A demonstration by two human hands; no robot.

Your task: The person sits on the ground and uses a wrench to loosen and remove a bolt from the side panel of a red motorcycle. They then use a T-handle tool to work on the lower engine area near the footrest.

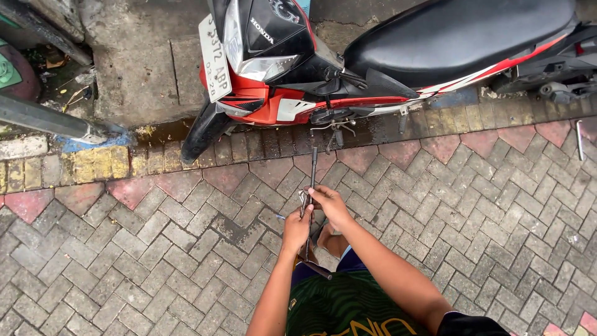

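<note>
The long dark metal rod stands nearly upright in front of the person, its top end pointing toward the red-and-black motorcycle parked along the kerb. In the head view, the left hand is wrapped around the rod's lower shaft, fingers closed. The right hand pinches a small metal piece at the rod's middle, on the side away from the motorcycle; what that piece is I cannot tell. Judging by this, the work on the rod is mid-way: both hands are busy and nothing is fitted to the motorcycle yet. A second metal bar lies on the paving bricks, well apart, near the motorcycle's rear.
</note>
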